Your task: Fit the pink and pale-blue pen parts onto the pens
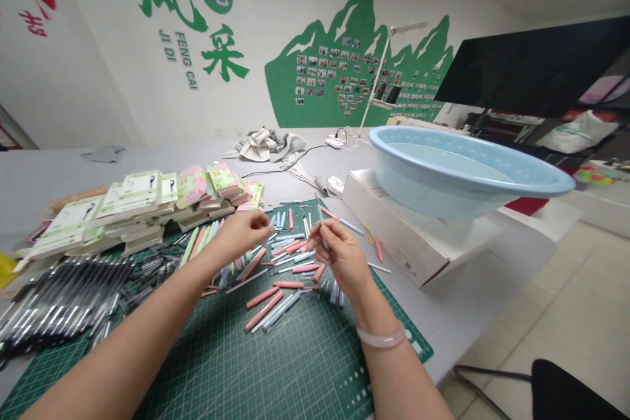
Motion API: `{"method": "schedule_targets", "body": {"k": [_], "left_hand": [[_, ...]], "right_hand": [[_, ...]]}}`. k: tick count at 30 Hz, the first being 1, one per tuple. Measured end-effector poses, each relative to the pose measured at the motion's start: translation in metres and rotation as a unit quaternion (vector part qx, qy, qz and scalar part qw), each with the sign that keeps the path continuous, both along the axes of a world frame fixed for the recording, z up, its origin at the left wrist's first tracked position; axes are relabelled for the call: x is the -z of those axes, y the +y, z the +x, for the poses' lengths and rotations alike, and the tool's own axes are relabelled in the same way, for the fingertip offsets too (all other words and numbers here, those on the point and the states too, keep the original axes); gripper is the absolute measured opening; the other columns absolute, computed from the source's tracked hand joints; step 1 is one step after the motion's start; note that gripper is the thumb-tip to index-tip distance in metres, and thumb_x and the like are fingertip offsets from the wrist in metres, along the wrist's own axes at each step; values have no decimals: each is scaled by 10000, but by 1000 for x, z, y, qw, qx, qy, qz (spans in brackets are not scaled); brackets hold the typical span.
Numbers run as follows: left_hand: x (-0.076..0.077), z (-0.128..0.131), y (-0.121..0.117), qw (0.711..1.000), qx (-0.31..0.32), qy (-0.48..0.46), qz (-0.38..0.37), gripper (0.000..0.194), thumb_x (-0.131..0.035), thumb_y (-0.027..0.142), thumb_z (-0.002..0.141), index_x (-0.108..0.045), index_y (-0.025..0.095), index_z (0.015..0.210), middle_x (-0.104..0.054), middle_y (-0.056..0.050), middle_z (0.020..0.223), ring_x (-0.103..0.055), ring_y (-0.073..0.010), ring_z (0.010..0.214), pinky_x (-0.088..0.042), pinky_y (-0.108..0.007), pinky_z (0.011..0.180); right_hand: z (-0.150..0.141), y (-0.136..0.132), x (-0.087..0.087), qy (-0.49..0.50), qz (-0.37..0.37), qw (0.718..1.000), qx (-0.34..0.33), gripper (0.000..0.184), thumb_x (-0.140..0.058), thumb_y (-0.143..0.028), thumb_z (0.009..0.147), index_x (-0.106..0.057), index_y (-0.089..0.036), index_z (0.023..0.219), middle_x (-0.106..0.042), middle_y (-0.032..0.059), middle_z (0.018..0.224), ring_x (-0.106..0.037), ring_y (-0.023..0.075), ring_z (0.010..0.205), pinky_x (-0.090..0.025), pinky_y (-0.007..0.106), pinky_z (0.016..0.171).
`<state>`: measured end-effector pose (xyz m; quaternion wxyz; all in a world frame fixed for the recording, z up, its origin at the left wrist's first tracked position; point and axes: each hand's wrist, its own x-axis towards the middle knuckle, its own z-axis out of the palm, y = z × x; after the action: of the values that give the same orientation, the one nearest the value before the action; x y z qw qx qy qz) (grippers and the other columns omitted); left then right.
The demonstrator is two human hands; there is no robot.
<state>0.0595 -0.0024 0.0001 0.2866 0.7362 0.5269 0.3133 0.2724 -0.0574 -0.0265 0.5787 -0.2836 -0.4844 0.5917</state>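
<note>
Centrally, right grip clamped on slim rod, left grip unclear, pastel tubes on green mat

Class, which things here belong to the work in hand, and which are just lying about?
Probably in use:
- slim piece in the right hand
- pink and blue tubes
- green mat under the tubes

Probably just lying about:
- blue basin
- white box beneath it
- crumpled cloths

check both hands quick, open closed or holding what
Left hand: fingers curled together, can't tell if anything's held.
Right hand: closed, pinching a slim rod.
</note>
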Motion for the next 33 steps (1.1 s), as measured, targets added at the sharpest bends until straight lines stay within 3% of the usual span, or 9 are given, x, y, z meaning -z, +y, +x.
{"method": "schedule_targets", "body": {"k": [3,7,11,14,19,22,27,33], "left_hand": [[32,2,-4,978,1,209,-6,120,-588,315,704,-597,202,666,-650,-47,680,-577,-200,646,-342,-261,556],[51,18,-13,953,-4,301,32,134,-536,294,746,-608,187,786,-667,-109,805,-594,-231,725,-325,-273,572],[46,30,-15,956,28,288,50,136,-514,231,744,-635,215,804,-676,-88,829,-593,-223,742,-323,-274,584],[40,23,-2,959,50,276,33,138,-533,206,711,-667,233,727,-683,-62,796,-593,-214,735,-326,-271,586],[37,-12,38,947,-47,310,69,168,-538,202,689,-701,221,724,-691,-76,805,-595,-223,738,-328,-275,576],[37,-21,60,949,-30,306,69,155,-565,228,683,-715,226,723,-693,-67,780,-599,-215,747,-352,-270,600],[39,-11,91,952,-9,296,72,172,-574,220,681,-730,235,751,-700,-72,861,-598,-233,848,-386,-279,685],[44,-4,114,962,57,266,32,139,-685,235,578,-733,251,707,-708,-42,808,-595,-217,819,-395,-260,706]], "right_hand": [[18,2,-7,-13,6,999,43,200,-560,-382,838,-582,-184,837,-593,18,677,-307,76,473,-206,223,450],[27,3,-10,-27,10,997,77,203,-574,-391,823,-587,-188,826,-591,15,671,-312,75,464,-211,229,450],[29,5,-8,-25,5,995,92,210,-577,-398,820,-578,-188,828,-587,10,656,-299,71,451,-207,231,447],[28,6,-7,-10,1,995,99,209,-576,-395,824,-575,-186,832,-572,4,643,-296,71,453,-201,230,446],[25,6,-6,7,-1,994,105,203,-575,-392,825,-579,-190,841,-551,-2,630,-302,75,458,-200,229,442],[23,6,-6,8,-4,995,101,209,-579,-400,818,-578,-191,831,-555,-1,625,-299,73,451,-195,229,435],[20,7,-4,1,-10,995,97,196,-570,-385,828,-579,-189,827,-560,0,622,-303,71,448,-201,231,437],[17,8,-1,-8,-15,995,94,213,-568,-398,830,-582,-186,829,-555,2,614,-305,79,456,-202,231,441]]}}
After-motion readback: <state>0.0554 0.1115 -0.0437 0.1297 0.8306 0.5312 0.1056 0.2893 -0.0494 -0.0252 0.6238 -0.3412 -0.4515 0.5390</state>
